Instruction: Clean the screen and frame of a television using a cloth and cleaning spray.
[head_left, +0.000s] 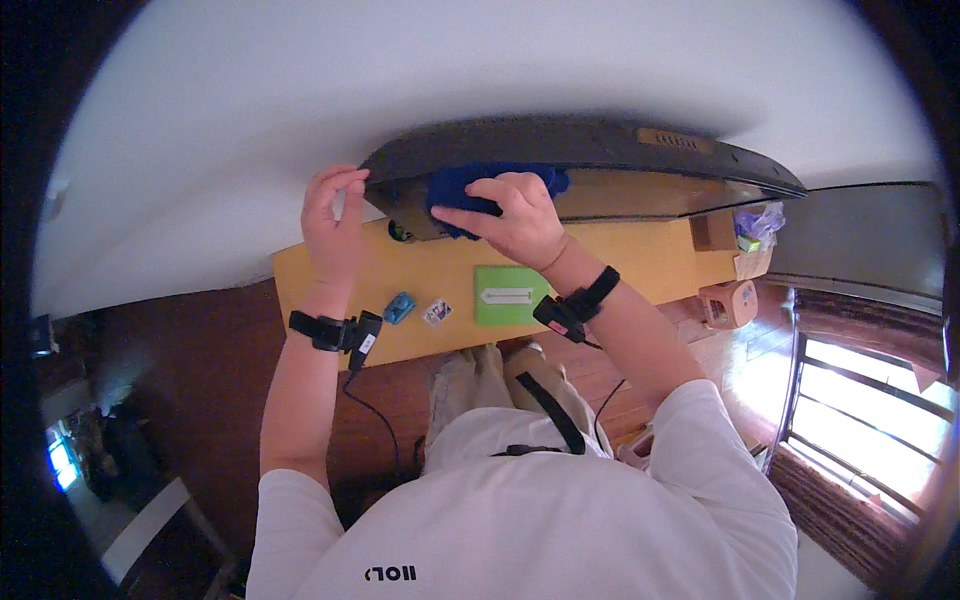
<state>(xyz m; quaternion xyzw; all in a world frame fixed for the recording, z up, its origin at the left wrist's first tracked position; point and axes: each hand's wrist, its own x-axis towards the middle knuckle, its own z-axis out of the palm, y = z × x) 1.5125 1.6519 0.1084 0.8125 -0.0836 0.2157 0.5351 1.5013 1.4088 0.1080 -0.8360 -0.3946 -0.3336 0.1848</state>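
Note:
A dark flat-screen television (600, 146) stands against the white wall in front of me, seen from above, with its glossy screen facing me. My right hand (517, 214) presses a dark blue cloth (450, 191) to the left part of the screen, thumb and fingers spread over the bunched fabric. At the television's left corner, my left hand (334, 210) has its fingertips against the edge; whether it grips or merely rests there I cannot tell. Each wrist wears a black strap with a small cabled device.
Below the television is a yellow wooden table (622, 262). On it lie a green booklet (491, 311), a small card (436, 313) and a blue packet (399, 307). A cardboard box (712, 231) with plastic bags sits at right, near a pink stool (729, 304). A bright window (862, 420) is beyond.

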